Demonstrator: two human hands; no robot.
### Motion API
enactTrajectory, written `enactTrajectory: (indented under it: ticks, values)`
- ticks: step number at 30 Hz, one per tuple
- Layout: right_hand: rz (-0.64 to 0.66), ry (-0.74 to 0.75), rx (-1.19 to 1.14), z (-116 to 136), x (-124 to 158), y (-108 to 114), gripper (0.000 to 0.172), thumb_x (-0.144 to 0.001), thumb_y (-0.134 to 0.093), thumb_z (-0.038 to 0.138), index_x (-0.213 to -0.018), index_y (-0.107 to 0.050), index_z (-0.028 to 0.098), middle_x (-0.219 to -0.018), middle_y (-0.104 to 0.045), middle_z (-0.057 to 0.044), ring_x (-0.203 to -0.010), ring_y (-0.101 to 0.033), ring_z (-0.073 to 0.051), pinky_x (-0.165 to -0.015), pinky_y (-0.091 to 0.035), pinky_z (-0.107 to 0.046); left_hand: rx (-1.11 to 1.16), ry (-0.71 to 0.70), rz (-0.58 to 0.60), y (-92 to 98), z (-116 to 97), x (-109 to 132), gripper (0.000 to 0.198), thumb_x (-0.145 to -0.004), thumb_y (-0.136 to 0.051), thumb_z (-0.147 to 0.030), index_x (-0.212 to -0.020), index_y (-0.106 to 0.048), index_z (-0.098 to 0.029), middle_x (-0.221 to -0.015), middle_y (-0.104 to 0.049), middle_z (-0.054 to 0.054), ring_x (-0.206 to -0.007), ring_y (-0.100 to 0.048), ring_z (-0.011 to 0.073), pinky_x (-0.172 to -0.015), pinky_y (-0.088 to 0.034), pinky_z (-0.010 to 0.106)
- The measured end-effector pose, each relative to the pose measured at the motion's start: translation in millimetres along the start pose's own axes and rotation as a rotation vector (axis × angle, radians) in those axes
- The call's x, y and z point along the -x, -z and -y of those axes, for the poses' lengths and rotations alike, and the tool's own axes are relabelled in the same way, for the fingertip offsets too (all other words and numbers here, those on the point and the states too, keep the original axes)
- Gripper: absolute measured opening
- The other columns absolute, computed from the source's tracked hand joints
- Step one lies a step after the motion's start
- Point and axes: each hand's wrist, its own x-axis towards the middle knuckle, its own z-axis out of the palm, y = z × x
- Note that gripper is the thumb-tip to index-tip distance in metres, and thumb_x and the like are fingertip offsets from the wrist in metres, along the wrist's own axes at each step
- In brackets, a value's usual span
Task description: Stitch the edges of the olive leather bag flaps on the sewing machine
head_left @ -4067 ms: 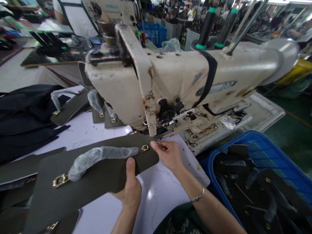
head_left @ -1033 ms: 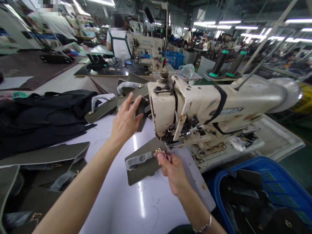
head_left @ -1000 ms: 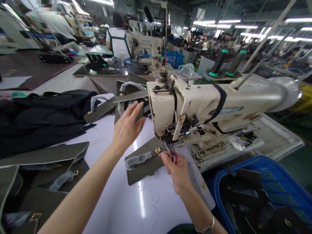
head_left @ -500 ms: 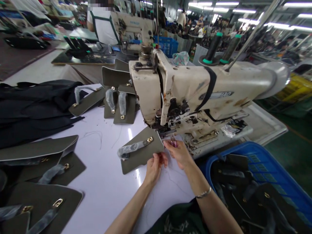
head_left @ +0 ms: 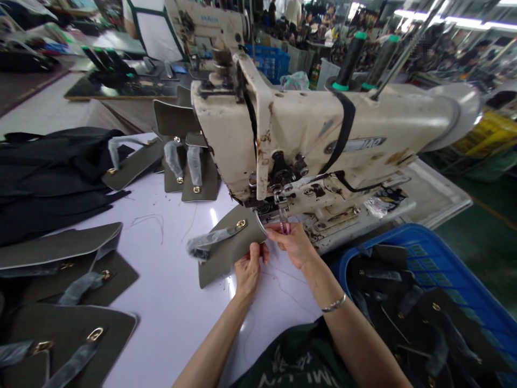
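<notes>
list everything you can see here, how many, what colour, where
sewing machines: two, cream, one in front, one further back
thread cones: two, dark, behind the front machine
olive panels: several, gold buckles, on the white table, one in the hands
black fabric pile: one, black, table's left side
crate: one, blue, lower right, dark panels inside
co-worker: one, white top, at the far machine
snips: one pair, pink handles, right hand
left hand: one, on the held panel
right hand: one, silver bracelet
</notes>
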Motion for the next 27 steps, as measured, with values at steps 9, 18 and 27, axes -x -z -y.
enactTrajectory:
  ticks: [9,18,27]
  values:
    - [-0.066,0.113,0.108,3.3,4.0,0.8,0.025,-0.065,-0.084,0.031,-0.085,-0.083,0.016,-0.085,-0.077,-0.007,-0.076,-0.068,-0.018,-0.079,-0.053,-0.033,0.332,0.189,-0.021,-5.0,-21.6,4.5,0.03,-0.084,-0.077,-0.043,-0.09,-0.071,-0.015,-0.075,-0.065,0.004,-0.06,-0.057,0.0116,-0.05,-0.043,0.023]
    - [-0.109,0.117,0.181,3.1,13.3,-2.0,0.028,-0.07,-0.082,0.033,-0.092,-0.081,0.015,-0.082,-0.076,-0.007,-0.076,-0.069,-0.02,-0.076,-0.054,-0.033,0.28,0.209,-0.13,-12.0,-34.9,6.1,0.036,-0.073,-0.085,-0.044,-0.085,-0.069,-0.014,-0.072,-0.065,0.002,-0.056,-0.056,0.0111,-0.046,-0.04,0.022]
    - [-0.201,0.374,0.802,-5.5,22.3,-12.3,0.029,-0.09,-0.065,0.038,-0.072,-0.076,0.019,-0.067,-0.066,-0.001,-0.062,-0.053,-0.012,-0.062,-0.037,-0.025,0.096,0.238,-0.133,-10.8,-33.6,11.1,0.04,-0.085,-0.073,-0.051,-0.073,-0.068,-0.013,-0.057,-0.057,0.0,-0.049,-0.047,0.0089,-0.046,-0.035,0.021]
